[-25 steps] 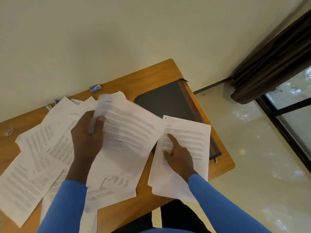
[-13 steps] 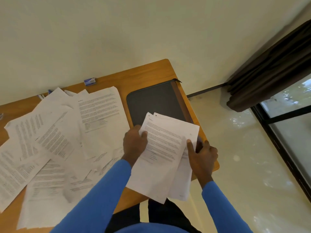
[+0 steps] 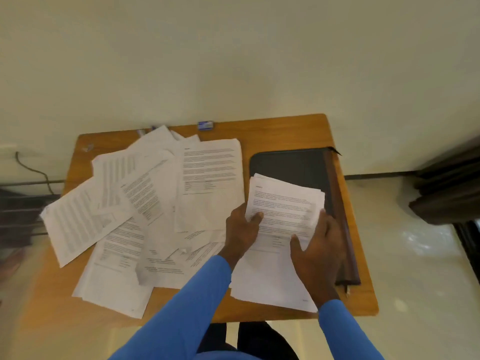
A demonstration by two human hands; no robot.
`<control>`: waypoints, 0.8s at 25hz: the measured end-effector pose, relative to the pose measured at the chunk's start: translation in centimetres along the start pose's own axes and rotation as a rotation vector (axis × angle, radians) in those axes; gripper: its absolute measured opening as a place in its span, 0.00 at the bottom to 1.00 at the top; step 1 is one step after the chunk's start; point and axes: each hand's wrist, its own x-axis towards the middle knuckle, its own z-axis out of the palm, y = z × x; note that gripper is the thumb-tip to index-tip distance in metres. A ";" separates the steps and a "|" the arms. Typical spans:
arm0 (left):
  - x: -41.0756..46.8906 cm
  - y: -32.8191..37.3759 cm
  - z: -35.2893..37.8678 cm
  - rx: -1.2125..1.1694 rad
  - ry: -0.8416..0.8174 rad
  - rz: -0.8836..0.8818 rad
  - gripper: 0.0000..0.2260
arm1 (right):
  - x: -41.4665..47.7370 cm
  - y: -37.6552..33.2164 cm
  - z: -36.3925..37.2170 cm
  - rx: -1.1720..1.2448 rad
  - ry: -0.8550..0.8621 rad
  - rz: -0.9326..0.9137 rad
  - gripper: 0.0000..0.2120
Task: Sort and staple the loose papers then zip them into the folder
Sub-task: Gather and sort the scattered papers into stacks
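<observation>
You are clamping the stack [image 3: 283,201]: left hand [image 3: 241,229] at 9 o'clock, right hand [image 3: 319,248] at 3. Tap edges flush before stapling.

Printed text on papers [image 3: 210,172] — too blurred to read; no legible labels.

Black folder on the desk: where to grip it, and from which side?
Pinch the folder at its brown right long edge, coming from the right. It lies flat, that edge is bare and runs beside the table edge; the near left part sits under the paper stack.
</observation>
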 end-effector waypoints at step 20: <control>12.8 -7.3 -17.8 0.089 0.206 -0.162 0.14 | 4.1 -4.9 10.1 -0.387 -0.308 -0.444 0.39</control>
